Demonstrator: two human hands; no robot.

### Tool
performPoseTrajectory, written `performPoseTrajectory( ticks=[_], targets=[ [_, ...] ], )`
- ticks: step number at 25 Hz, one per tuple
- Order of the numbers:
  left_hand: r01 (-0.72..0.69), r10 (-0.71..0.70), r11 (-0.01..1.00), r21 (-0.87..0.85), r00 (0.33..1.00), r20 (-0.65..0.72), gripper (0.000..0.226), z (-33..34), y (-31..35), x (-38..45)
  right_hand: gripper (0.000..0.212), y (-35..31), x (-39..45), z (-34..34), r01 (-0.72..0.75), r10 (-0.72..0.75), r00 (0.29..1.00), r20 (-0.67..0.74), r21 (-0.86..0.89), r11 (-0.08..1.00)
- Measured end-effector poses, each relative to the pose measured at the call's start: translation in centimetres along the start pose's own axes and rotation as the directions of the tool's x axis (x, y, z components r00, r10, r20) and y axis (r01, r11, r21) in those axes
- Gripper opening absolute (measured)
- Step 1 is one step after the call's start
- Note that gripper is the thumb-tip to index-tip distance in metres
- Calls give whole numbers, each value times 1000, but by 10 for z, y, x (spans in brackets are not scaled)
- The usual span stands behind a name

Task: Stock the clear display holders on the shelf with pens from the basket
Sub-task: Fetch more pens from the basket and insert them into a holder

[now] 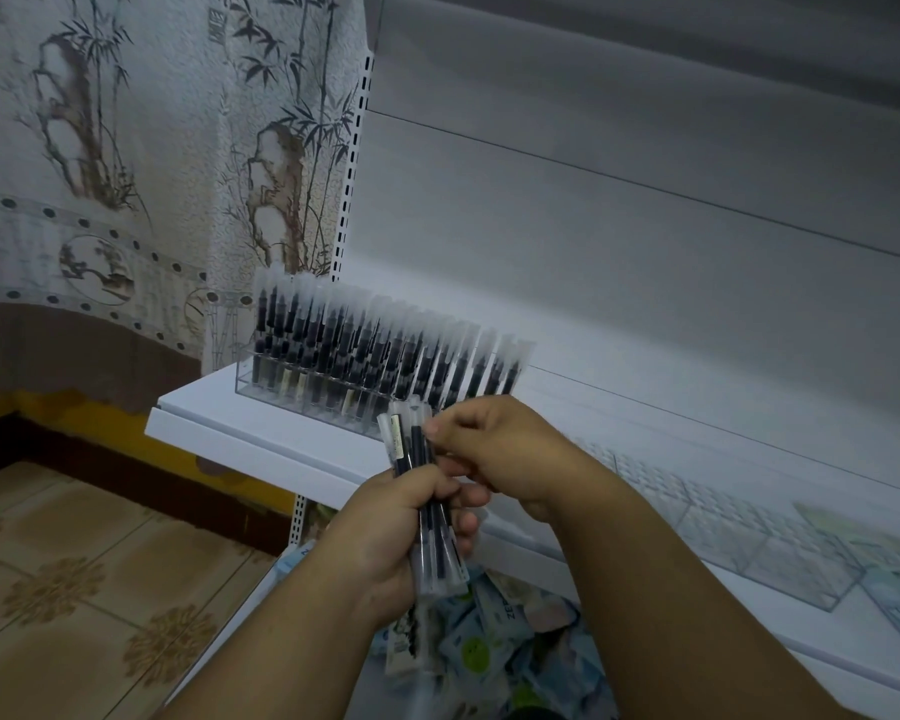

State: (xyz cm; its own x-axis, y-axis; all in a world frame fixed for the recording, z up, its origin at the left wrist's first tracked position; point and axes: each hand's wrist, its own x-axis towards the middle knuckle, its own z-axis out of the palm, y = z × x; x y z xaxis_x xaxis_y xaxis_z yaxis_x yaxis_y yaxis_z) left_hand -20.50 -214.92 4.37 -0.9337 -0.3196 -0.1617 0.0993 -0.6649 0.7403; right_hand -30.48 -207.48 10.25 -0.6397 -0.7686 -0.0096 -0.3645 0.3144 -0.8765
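Note:
My left hand [401,527] grips a bundle of several black pens with frosted clear caps [427,532], held upright in front of the shelf. My right hand [494,449] pinches the top end of one pen in that bundle. Behind my hands, a clear display holder [302,392] on the white shelf [240,433] is packed with rows of the same black pens [365,340]. A second clear holder [739,543] with an empty grid of compartments lies further right on the shelf. The basket is not visible.
A slotted shelf upright [352,163] runs up the left edge of the grey back panel. Packets with printed labels [494,631] lie on a lower level under my arms. A tiled floor [74,563] is at the left, a bamboo-print curtain [141,148] behind.

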Motion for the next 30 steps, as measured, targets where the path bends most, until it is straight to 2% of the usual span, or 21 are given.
performPoseTrajectory(
  ticks=[2,5,8,9,12,14,16,17,19,21,23,26,30],
  targets=[
    [4,-4,1000,6,1000,12,26,1,0,0,12,1,2,-4,-30,28,998,47,29,999],
    [15,-15,1000,12,1000,-1,24,2,-1,1,11,0,4,-7,-33,32,999,11,48,998],
    [3,-2,1000,15,1000,-25,12,3,-4,1,11,-2,2,-4,-14,12,999,-49,-41,999],
    [6,-6,1000,17,999,-32,14,3,-5,1,12,-3,2,-3,-27,23,997,-71,-52,998],
    [22,-23,999,-23,998,-54,28,-1,-7,3,15,-7,4,-12,-50,68,970,-233,79,996],
    [32,-38,997,-75,996,-81,28,-2,-6,3,11,-9,8,-25,71,40,874,-484,209,975],
    [27,-36,996,-89,994,-105,24,-2,-4,4,8,-11,10,-41,275,-65,683,-727,174,946],
    [20,-30,996,-87,993,-111,23,-2,-3,4,9,-12,11,-47,341,-131,600,-789,104,934],
    [10,-20,996,-88,993,-114,22,1,-2,4,9,-14,11,-50,373,-238,517,-822,-34,927],
    [6,-17,996,-94,993,-114,22,1,-1,5,9,-11,12,-46,339,-295,509,-809,-127,932],
    [9,-22,994,-107,993,-116,23,-1,-2,6,8,-4,16,-44,310,-321,531,-784,-173,935],
    [12,-26,993,-118,993,-113,24,-5,-4,7,9,5,22,-45,296,-318,551,-772,-175,939],
    [19,-33,992,-123,993,-112,24,-5,-6,8,10,4,27,-44,329,-325,542,-775,-161,931]
  ],
)
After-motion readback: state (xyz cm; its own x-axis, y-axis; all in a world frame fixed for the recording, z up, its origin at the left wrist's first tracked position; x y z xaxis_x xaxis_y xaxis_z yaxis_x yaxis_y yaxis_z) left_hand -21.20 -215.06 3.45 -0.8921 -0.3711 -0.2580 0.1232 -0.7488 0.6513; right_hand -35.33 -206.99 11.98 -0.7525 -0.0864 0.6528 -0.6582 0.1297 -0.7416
